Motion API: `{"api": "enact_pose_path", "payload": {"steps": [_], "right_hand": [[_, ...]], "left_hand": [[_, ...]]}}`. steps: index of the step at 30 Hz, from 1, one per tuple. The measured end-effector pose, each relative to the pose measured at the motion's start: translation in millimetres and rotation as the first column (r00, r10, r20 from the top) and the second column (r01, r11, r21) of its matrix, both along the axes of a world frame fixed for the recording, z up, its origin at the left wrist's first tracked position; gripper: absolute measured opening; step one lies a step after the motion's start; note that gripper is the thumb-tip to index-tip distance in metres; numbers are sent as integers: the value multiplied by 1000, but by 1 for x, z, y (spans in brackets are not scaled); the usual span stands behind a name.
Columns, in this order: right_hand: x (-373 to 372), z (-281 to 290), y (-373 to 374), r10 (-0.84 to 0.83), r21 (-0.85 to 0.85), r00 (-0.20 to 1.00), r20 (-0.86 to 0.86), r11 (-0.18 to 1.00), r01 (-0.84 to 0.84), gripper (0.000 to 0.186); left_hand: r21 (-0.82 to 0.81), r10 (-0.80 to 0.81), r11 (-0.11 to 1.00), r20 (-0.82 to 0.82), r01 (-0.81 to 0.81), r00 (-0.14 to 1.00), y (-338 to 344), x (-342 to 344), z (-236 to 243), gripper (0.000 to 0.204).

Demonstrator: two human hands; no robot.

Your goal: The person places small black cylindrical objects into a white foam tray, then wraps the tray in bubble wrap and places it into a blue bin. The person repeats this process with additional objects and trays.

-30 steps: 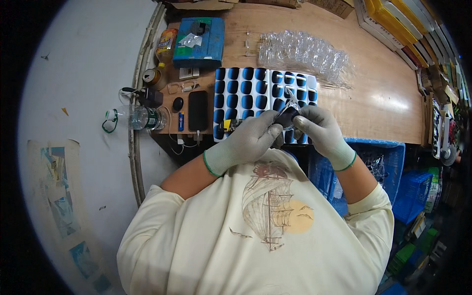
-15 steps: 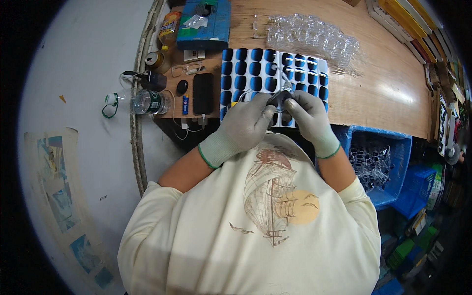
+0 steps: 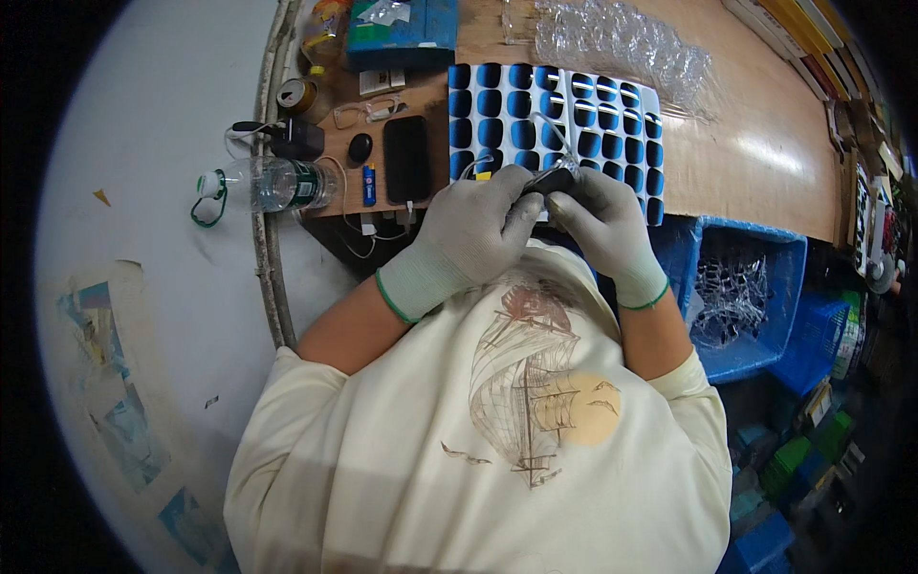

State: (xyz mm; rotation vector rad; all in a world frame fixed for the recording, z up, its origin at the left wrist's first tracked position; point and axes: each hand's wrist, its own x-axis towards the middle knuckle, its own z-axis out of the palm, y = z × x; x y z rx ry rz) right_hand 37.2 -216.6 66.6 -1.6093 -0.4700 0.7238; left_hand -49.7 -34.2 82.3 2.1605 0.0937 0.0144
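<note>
Both of my hands wear pale grey knit gloves with green cuffs and meet over the near edge of the work surface. My left hand [image 3: 478, 225] pinches a dark lens [image 3: 551, 180] from its left side. My right hand [image 3: 604, 215] grips the same piece from the right, thumb toward me. A clear glasses frame [image 3: 557, 143] appears to go with this lens, one temple arm pointing away from me; my fingers hide most of it. Just beyond lies a white sheet with rows of blue-black lenses [image 3: 490, 103], several of them partly behind my hands.
Clear glasses frames [image 3: 622, 48] lie heaped at the back. At right below the table, a blue crate [image 3: 796, 287] holds more clear pieces. On the left are a phone [image 3: 408, 160], a plastic bottle [image 3: 282, 186], a can [image 3: 296, 94], glasses [image 3: 366, 112] and a blue box [image 3: 402, 38].
The held lens and frame have turned, and the lens now lies more tilted between my fingers. Both hands keep their grip. The whole view has shifted slightly.
</note>
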Motion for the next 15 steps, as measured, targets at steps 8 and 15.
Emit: {"api": "enact_pose_path", "payload": {"steps": [8,15], "right_hand": [[10,-16,-11,-189,31,966,178,982,186,39],[45,16,-62,173,-136,794,582,984,-114,19]], "left_hand": [[59,-133,990,109,127,985,-2,24,-16,19],[-188,-446,871,92,455,890,10,101,-12,39]]}}
